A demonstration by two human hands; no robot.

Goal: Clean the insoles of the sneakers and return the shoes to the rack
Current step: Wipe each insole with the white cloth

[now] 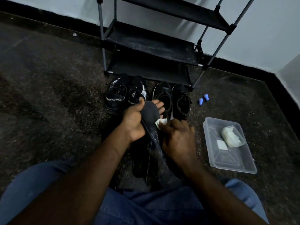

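Left hand (134, 120): fingers and thumb curl round the toe end of the insole (150, 113), centre of frame.
Right hand (177, 138): pinches a white wipe (161, 122) against the insole's edge.
Risk: the insole is held at one end only, so hard rubbing may fold it or pull it free.
Sneakers (116, 98): four, on the floor below the rack (151, 44), upper centre.
Insole in hand: one.
Wipe: one.
Tray (230, 161): one, right.
Blue pieces (206, 96): two.

Rack (151, 46): upper tiers cut by top edge. Insole (150, 113): heel end lost in dark blur. Wipe (161, 122): mostly hidden under right hand (178, 140). 2 blue objects (206, 97): too small to identify. Lettering on sneaker (138, 92) partly covered by left hand (134, 122).
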